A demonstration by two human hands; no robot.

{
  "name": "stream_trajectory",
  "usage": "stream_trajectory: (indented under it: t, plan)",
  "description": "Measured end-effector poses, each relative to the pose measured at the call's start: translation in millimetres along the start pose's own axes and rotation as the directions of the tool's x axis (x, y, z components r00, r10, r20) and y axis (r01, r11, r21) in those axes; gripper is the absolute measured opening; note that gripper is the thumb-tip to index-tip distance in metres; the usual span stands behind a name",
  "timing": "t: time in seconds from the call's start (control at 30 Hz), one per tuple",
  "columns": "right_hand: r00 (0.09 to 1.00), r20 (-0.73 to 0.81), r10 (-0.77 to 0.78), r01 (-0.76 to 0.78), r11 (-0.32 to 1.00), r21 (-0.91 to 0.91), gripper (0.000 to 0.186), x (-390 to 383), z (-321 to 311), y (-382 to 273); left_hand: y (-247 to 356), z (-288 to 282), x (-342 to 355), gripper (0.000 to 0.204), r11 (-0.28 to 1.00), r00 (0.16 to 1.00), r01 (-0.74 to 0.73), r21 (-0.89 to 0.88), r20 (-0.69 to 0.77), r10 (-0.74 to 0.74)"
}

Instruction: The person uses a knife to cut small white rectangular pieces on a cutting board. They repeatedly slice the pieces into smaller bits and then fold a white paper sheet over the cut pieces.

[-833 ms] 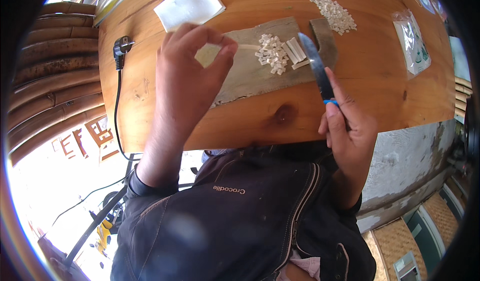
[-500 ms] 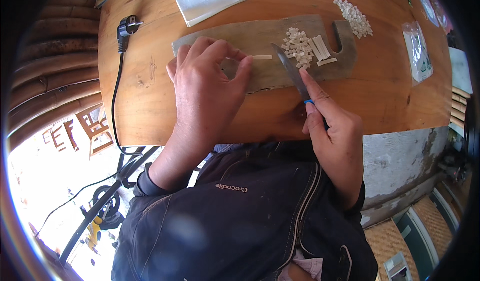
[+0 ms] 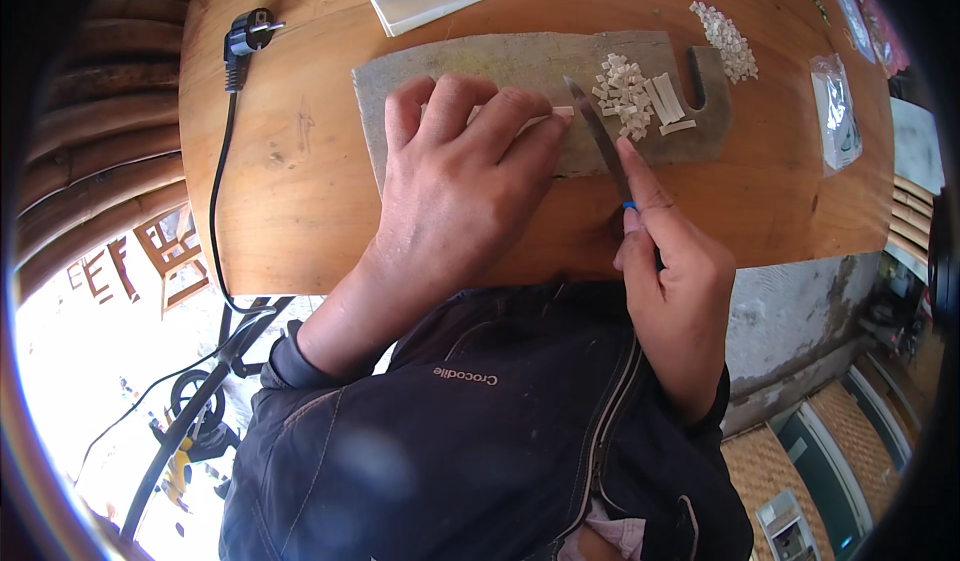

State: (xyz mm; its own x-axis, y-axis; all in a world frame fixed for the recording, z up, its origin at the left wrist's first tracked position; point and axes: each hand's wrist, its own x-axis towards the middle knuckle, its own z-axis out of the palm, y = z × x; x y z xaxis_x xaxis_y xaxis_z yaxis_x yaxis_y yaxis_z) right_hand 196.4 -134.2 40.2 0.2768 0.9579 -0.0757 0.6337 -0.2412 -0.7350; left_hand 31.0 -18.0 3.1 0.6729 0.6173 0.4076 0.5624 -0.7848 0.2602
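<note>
Tabletop (image 3: 300,201) carries notched wooden board (image 3: 450,66). Left hand (image 3: 460,166) palm-down over it, fingers curled. Right hand (image 3: 680,271) closed around handle of knife (image 3: 605,146), index finger extended along blade. Pale strip (image 3: 563,111) over board, gripped by left fingers, end just left of blade. Diced pieces (image 3: 622,91) right of blade.

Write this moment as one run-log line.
Left hand: holding pale strip over board | Right hand: holding knife | Small pale pieces: heaped on board, right of knife
</note>
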Motion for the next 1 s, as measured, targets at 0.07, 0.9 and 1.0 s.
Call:
stream_trajectory:
  t: [0.07,0.9,1.0]
  plan:
    - [1.0,0.006,0.006,-0.005,1.0,-0.022,0.056,0,1,-1,-1,1,-1,0.035,1.0,1.0,0.001,0.006,0.006,-0.001]
    - [1.0,0.013,0.012,-0.008,0.959,-0.283,0.066,-8,11,-15,4,9,-9,0.033,0.998,0.998,0.033,0.045,-0.054,-0.03]
    - [1.0,0.004,0.011,-0.01,0.986,-0.168,0.064,-9,6,-11,4,9,-9,0.033,0.999,0.998,0.037,0.025,-0.059,-0.036]
